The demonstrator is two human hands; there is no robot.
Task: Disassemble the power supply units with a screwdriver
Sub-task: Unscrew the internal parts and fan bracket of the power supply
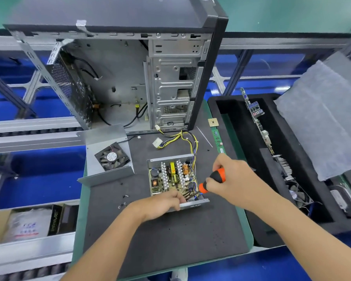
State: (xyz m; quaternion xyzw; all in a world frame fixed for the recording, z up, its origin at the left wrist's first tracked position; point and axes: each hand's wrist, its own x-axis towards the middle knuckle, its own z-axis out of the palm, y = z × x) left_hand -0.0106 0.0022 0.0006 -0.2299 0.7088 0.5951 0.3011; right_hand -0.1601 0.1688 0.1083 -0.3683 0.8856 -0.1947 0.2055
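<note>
Open boxy metal power supply (173, 177) on dark foam mat (160, 236); left hand (164, 202) grips its 6 o'clock edge, right hand (229, 179) at 3 o'clock grips rubbery orange-black screwdriver (212, 180).

Dark grey foam work mat (160, 236) carrying open silver power supply unit (173, 179), detached metal cover with black fan (109, 157), loose black screws (123, 201), upright grey computer case (130, 78)

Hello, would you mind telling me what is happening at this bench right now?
A person is taking apart a power supply unit on the dark mat. Its cover, with the fan attached, already lies to the left. The left hand holds the unit's near edge, while the right hand grips an orange and black screwdriver angled into its near right corner. Loose screws lie on the mat, and an open computer case stands behind.
</note>
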